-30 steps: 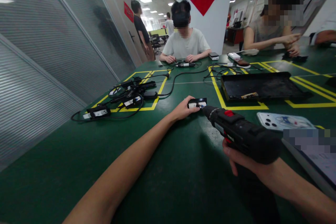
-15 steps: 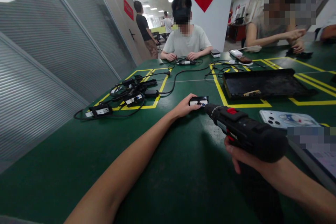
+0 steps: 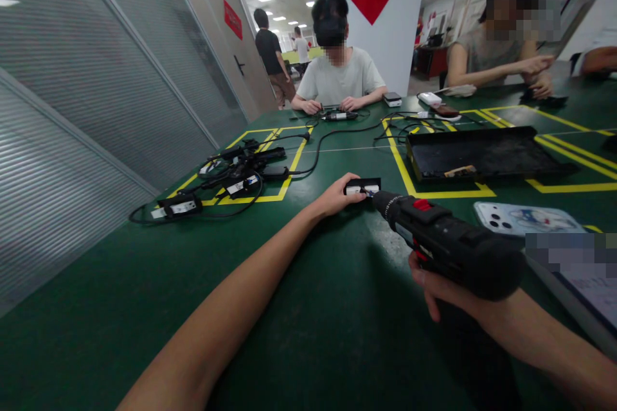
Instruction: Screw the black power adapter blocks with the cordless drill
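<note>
My left hand (image 3: pixel 336 196) reaches across the green table (image 3: pixel 299 308) and grips a small black power adapter with a white label (image 3: pixel 362 187), holding it flat on the surface. My right hand (image 3: pixel 441 288) is wrapped round the grip of a black electric screwdriver with red trim (image 3: pixel 446 245). The tool points away from me, and its tip meets the near right end of the adapter.
Several black adapters with tangled cables (image 3: pixel 231 176) lie in a yellow-taped box at left. A black tray (image 3: pixel 484 155) sits at right, with a phone (image 3: pixel 523 218) and a tablet (image 3: pixel 578 282) nearer me. Two people sit across the table; others stand behind.
Both hands keep their hold. The adapter and screwdriver stay together with the tip at the adapter's end; only the view has shifted slightly.
</note>
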{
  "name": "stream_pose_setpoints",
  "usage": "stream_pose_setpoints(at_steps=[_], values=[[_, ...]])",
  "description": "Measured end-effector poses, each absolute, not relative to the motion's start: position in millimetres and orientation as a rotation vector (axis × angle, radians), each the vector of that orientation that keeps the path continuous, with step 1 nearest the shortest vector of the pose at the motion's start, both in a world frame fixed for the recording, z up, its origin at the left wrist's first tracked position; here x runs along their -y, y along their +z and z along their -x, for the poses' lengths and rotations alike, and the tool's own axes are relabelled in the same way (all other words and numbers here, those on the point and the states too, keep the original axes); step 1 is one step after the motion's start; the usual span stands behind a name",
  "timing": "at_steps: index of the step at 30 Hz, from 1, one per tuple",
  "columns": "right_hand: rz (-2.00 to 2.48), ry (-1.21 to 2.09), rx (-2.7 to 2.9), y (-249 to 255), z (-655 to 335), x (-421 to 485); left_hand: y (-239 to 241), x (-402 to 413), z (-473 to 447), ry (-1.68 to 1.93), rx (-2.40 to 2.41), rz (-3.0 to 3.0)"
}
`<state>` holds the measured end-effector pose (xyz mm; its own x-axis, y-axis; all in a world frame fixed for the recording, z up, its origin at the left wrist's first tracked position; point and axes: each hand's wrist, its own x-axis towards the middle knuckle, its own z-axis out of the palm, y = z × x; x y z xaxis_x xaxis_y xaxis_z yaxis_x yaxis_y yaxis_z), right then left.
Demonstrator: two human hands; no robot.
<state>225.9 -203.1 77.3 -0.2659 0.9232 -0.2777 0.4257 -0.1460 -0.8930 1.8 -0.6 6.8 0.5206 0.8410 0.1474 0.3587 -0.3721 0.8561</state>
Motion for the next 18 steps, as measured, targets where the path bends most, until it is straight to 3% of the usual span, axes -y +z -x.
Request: stream_pose_setpoints(at_steps=[18], values=[[1.516,1.419,1.629,80.1,-225.0,204.6,6.4,1.4,-1.7,0.764,-0.978,-1.907]])
